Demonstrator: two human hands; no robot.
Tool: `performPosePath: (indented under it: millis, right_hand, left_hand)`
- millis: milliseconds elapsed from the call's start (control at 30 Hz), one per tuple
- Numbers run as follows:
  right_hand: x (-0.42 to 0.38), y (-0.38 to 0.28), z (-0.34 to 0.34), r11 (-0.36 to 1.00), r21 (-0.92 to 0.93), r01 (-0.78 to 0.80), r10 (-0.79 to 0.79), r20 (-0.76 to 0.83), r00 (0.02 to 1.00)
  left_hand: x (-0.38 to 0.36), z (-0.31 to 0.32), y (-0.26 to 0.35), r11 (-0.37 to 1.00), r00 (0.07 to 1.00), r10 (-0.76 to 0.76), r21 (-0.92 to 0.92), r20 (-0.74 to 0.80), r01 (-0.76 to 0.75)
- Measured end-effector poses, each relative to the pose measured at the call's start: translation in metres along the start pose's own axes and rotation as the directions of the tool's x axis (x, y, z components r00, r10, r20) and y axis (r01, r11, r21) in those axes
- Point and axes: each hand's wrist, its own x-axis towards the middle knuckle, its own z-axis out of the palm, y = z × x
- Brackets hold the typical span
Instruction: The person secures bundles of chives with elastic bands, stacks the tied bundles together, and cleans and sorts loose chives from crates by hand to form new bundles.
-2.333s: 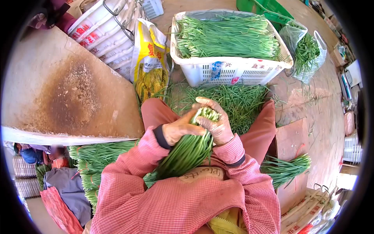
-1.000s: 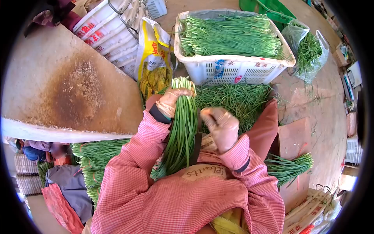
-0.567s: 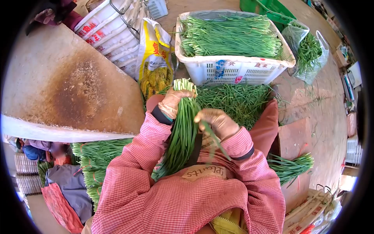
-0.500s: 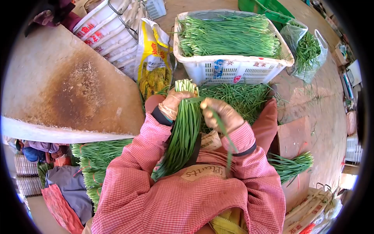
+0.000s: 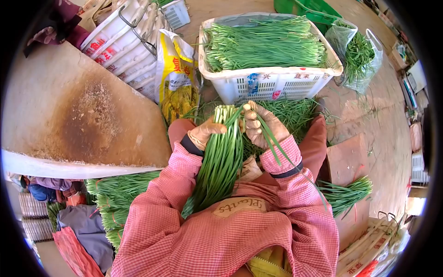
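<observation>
Lifting higher now, right hand [image 5: 263, 125] beside bundle [image 5: 219, 161] in left hand [image 5: 205, 133]

A single head-worn camera looks steeply down and forward over the wearer's chest and lap, close enough that the pink sleeves fill the lower frame. Its fisheye lens bends the scene inside a dark circular border. The view faces the white crate [image 5: 270, 81] ahead, with the table [image 5: 69, 115] edge at left.
</observation>
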Motion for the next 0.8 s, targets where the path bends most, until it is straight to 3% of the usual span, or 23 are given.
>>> performPosePath:
  millis: [33, 100, 133, 233, 267, 300, 367, 433, 467, 500, 567, 633, 700, 767, 800]
  right_hand:
    - [0.002, -0.004, 0.002, 1.000, -0.001, 0.005, -0.005, -0.001, 1.000]
    - [0.006, -0.009, 0.008, 0.998, -0.054, 0.015, -0.017, -0.044, 0.999]
    - [0.005, -0.010, 0.013, 0.997, -0.068, 0.020, -0.023, -0.049, 0.999]
    - [0.003, -0.025, 0.022, 0.991, -0.098, 0.088, -0.087, 0.010, 0.996]
    - [0.002, -0.033, 0.020, 0.990, -0.065, 0.124, -0.114, 0.149, 0.982]
    - [-0.005, -0.037, 0.033, 0.978, -0.057, 0.202, -0.197, 0.087, 0.977]
    - [-0.013, -0.055, 0.041, 0.940, -0.007, 0.342, -0.334, 0.193, 0.923]
    - [-0.019, -0.090, 0.021, 0.868, -0.212, 0.449, -0.402, 0.231, 0.886]
    - [-0.022, -0.087, 0.031, 0.537, -0.764, 0.358, -0.707, -0.176, 0.685]
    - [-0.022, -0.078, 0.027, 0.535, -0.766, 0.357, -0.708, -0.176, 0.684]
    - [-0.025, -0.049, 0.008, 0.138, -0.990, 0.035, -0.765, -0.084, 0.638]
    - [-0.022, -0.020, -0.005, -0.283, -0.906, -0.314, -0.774, 0.023, 0.633]
    - [-0.013, 0.006, 0.000, -0.084, -0.968, -0.237, -0.547, -0.154, 0.823]
    - [-0.003, 0.018, -0.002, 0.075, -0.982, -0.172, -0.535, -0.185, 0.824]
    - [0.003, 0.017, -0.009, 0.117, -0.983, -0.142, -0.565, -0.184, 0.804]
  left_hand:
    - [0.002, 0.001, 0.000, 1.000, 1.000, -0.002, 0.000, 0.004, 0.002]
    - [0.006, 0.002, 0.000, 0.966, 1.000, 0.004, 0.257, 0.001, -0.004]
    - [0.010, -0.007, -0.003, 0.960, 1.000, -0.011, 0.278, -0.010, 0.014]
    - [0.012, -0.007, -0.001, 0.958, 1.000, -0.029, 0.285, 0.002, 0.027]
    - [0.015, -0.015, -0.004, 0.969, 0.999, -0.001, 0.247, 0.053, -0.012]
    - [0.014, -0.016, -0.005, 0.969, 0.999, -0.002, 0.245, 0.050, -0.010]
    - [0.011, -0.020, -0.005, 0.993, 1.000, -0.014, 0.114, 0.015, 0.013]
    - [0.010, -0.025, -0.004, 0.994, 1.000, -0.007, 0.114, 0.007, 0.006]
    - [0.008, -0.022, -0.003, 0.997, 1.000, -0.012, 0.075, -0.021, 0.013]
    - [0.007, -0.021, -0.003, 0.999, 0.999, -0.018, 0.035, -0.047, 0.019]
    - [0.011, -0.029, -0.003, 0.997, 1.000, -0.001, 0.074, -0.026, 0.003]
    - [0.012, -0.033, -0.004, 0.995, 1.000, -0.006, 0.101, -0.030, 0.009]
    - [0.012, -0.030, -0.006, 0.994, 0.999, -0.024, 0.101, -0.041, 0.028]
    - [0.012, -0.022, -0.004, 0.998, 0.997, -0.041, 0.045, -0.071, 0.044]
    - [0.013, -0.026, -0.004, 0.990, 0.999, -0.009, 0.141, -0.037, 0.014]
